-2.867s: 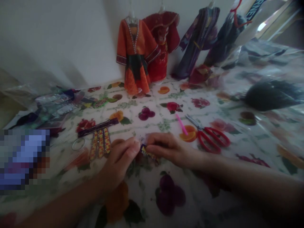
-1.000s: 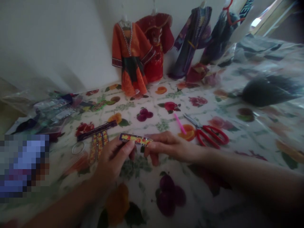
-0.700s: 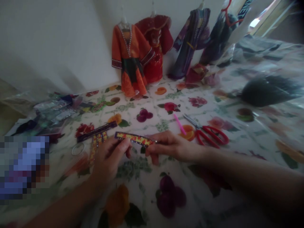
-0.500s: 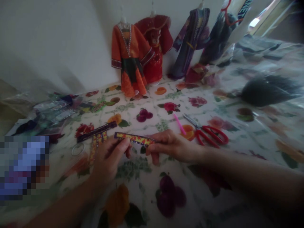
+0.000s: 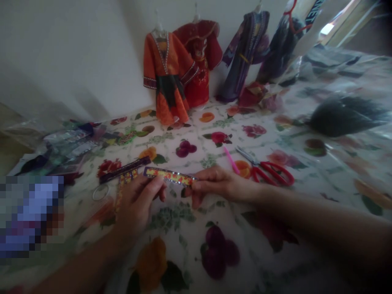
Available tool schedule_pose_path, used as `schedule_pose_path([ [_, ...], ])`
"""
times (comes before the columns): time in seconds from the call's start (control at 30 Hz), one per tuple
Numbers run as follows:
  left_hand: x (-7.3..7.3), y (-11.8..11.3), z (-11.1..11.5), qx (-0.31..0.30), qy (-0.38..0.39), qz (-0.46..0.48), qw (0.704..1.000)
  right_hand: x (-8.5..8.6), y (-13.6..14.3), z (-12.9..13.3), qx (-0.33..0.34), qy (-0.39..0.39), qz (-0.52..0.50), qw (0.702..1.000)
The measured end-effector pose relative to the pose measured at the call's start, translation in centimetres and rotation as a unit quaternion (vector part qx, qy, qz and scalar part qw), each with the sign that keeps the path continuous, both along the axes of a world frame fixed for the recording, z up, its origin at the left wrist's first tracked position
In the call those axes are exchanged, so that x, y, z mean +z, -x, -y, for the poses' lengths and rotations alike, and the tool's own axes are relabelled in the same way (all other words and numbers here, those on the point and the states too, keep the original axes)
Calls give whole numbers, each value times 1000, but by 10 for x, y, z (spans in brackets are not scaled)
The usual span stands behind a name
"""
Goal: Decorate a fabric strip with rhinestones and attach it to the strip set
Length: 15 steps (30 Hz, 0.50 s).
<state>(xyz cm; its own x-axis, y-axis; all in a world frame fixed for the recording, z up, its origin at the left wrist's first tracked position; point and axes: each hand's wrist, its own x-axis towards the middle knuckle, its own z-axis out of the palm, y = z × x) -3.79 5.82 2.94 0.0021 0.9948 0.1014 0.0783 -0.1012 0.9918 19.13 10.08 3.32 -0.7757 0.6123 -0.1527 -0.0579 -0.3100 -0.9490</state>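
Between my two hands is a short strip of patterned trim (image 5: 173, 175), yellow and red with a dark, sparkling edge. My left hand (image 5: 142, 194) pinches it towards its left end, thumb on top. At the right end, my right hand (image 5: 214, 183) grips it between thumb and fingers. The strip is held above the tablecloth, bowed slightly. Just beyond my left hand lie a dark purple strip (image 5: 125, 168) and more yellow patterned strips (image 5: 122, 183), partly hidden by that hand. A thin pale ring (image 5: 101, 192) rests beside them.
Red-handled scissors (image 5: 272, 172) and a pink pen-like stick (image 5: 232, 160) lie right of centre on the fruit-print tablecloth (image 5: 199, 249). Small garments, including an orange dress (image 5: 167, 77), stand along the wall. Plastic bags (image 5: 70, 141) lie at left, a black hair-like bundle (image 5: 343, 116) at right.
The strip has shifted slightly to the left and up and its face has tilted a little, showing more of the sparkling edge. Both hands keep their hold, moving slightly with it.
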Motion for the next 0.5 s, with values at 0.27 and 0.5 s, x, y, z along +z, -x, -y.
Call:
schedule_pose_path([
  [0.27, 8, -2, 1, -6, 17, 66, 998, 7, -10, -7, 27, -54, 26, 998],
  [0.5, 21, -4, 2, 50, -18, 105, 993, 18, -14, -8, -45, -216, 60, 974],
])
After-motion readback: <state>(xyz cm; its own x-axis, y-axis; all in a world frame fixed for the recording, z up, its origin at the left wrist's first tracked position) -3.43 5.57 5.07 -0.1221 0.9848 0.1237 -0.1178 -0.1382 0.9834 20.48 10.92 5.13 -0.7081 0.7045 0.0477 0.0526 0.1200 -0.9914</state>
